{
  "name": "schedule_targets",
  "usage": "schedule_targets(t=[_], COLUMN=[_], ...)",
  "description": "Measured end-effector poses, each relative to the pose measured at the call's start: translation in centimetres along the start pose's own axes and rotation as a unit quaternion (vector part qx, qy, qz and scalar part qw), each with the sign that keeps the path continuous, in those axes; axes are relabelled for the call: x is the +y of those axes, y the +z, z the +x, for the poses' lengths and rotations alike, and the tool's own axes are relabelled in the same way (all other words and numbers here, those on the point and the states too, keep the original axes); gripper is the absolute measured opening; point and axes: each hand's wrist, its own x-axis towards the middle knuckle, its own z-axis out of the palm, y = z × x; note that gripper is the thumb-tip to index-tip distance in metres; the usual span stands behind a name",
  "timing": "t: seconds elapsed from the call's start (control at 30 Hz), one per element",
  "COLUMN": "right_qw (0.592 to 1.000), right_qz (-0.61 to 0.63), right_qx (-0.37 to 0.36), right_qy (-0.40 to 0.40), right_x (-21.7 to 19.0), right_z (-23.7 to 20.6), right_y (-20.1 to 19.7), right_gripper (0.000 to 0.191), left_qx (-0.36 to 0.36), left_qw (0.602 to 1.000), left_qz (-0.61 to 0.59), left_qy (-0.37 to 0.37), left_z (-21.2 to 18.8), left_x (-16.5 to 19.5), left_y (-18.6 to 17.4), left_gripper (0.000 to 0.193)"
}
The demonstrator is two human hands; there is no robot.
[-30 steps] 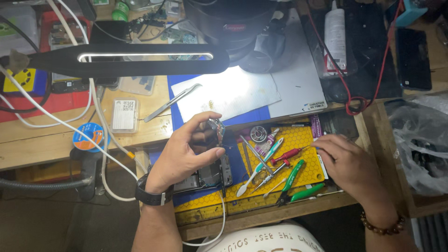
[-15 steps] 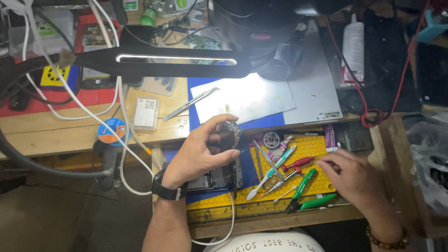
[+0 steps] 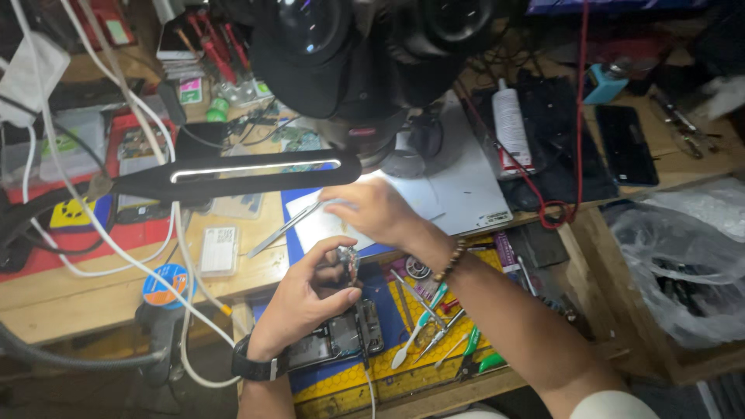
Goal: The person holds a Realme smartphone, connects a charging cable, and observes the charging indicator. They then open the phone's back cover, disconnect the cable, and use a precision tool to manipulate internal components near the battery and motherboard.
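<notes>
The small part point(image 3: 347, 262) sat pinched in the left hand point(image 3: 306, 299), just above the opened phone point(image 3: 341, 341). The right hand point(image 3: 372, 209) reached across to the tweezers point(image 3: 283, 229), its grip unclear; a nudge might have dropped the part.

an electronics repair workshop: a microscope point(image 3: 365, 54) over a cluttered wooden bench point(image 3: 46, 299), an opened phone point(image 3: 341, 341), screwdrivers point(image 3: 423, 326) on a yellow mat point(image 3: 403, 372).

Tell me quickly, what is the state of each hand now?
Left hand: closed, pinching a small dark metallic component.
Right hand: stretched over the white work mat; whether it holds anything cannot be told.
</notes>
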Motion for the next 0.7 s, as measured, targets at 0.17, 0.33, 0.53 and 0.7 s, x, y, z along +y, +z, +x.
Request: schedule_targets(t=[0.17,0.33,0.53,0.7], right_qw=[0.998,0.996,0.998,0.994], right_qz=[-0.058,-0.078,-0.009,-0.008], right_qx=[-0.023,-0.014,0.048,0.108], right_qy=[-0.025,-0.042,-0.04,0.027], right_x=[1.3,1.1,-1.0,-3.5], right_z=[0.4,-0.1,-2.4,-5.6], right_y=[2.0,2.0,-1.0,-4.9], right_gripper=[0.019,0.012,0.011,0.012], left_qx=[0.001,-0.002,-0.002,0.009], left_qw=[1.0,1.0,1.0,0.999], left_qz=[-0.016,-0.014,-0.009,-0.003], left_qy=[-0.021,-0.023,-0.026,-0.043], left_z=[0.1,0.2,0.2,0.0], left_x=[-0.6,-0.7,-0.4,-0.1], left_y=[-0.2,-0.1,-0.1,0.0], left_gripper=[0.066,0.069,0.066,0.066])
